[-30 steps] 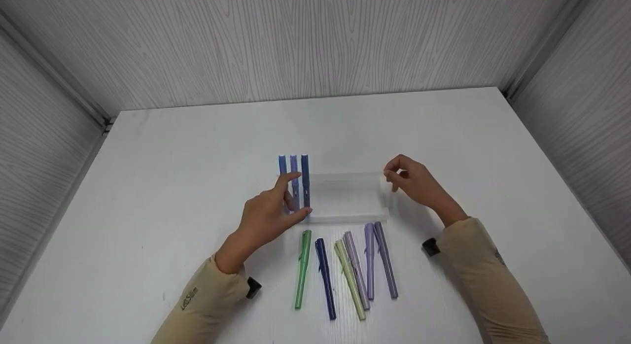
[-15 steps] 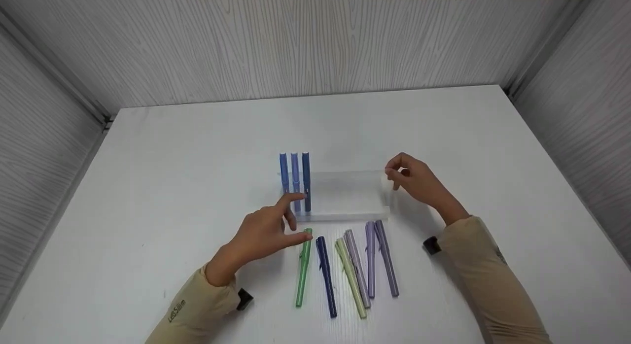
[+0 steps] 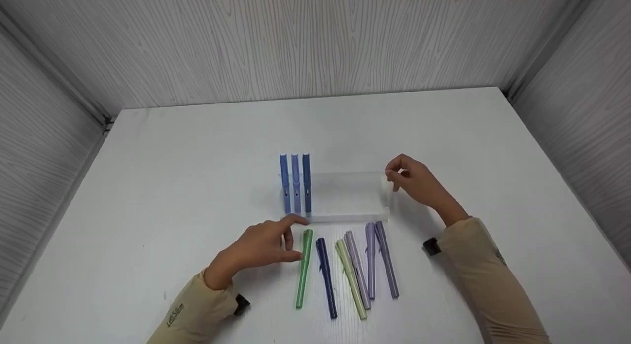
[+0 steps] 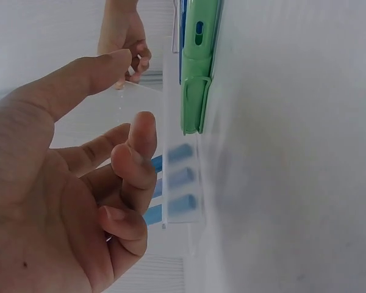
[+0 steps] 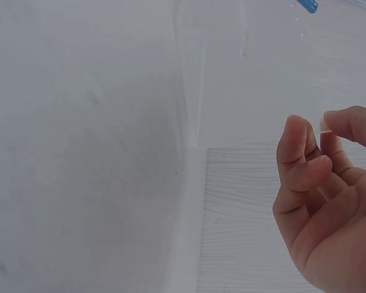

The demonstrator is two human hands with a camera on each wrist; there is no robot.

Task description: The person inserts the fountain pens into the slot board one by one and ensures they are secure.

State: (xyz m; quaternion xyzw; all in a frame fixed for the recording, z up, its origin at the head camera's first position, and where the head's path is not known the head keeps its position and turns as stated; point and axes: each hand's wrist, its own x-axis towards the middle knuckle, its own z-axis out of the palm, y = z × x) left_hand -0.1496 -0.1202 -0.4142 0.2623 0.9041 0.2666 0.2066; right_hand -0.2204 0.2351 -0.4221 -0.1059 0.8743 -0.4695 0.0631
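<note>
My left hand (image 3: 266, 241) hovers over the table at the left of a green pen (image 3: 304, 270), thumb and forefinger spread apart. In the left wrist view nothing lies between its fingers, and the green pen's clipped cap (image 4: 197, 101) points toward the stand. A clear plastic stand (image 3: 347, 218) holds three blue-toned pens (image 3: 297, 186), leaning side by side at its left end. At the stand's upper right corner, my right hand (image 3: 414, 181) pinches the edge between thumb and forefinger; the clear panel (image 5: 256, 104) is hard to make out in the right wrist view.
Right of the green pen lie a dark blue pen (image 3: 327, 280), a yellow-green pen (image 3: 352, 282), a pale mauve pen (image 3: 359, 270), a lilac pen (image 3: 370, 265) and a grey-purple pen (image 3: 387, 262). The white table (image 3: 172, 176) meets a wood-grain panel (image 3: 315, 43) behind.
My left hand has come away from the pens on the stand, moving down toward me to beside the green pen. My right hand stays at the stand's corner.
</note>
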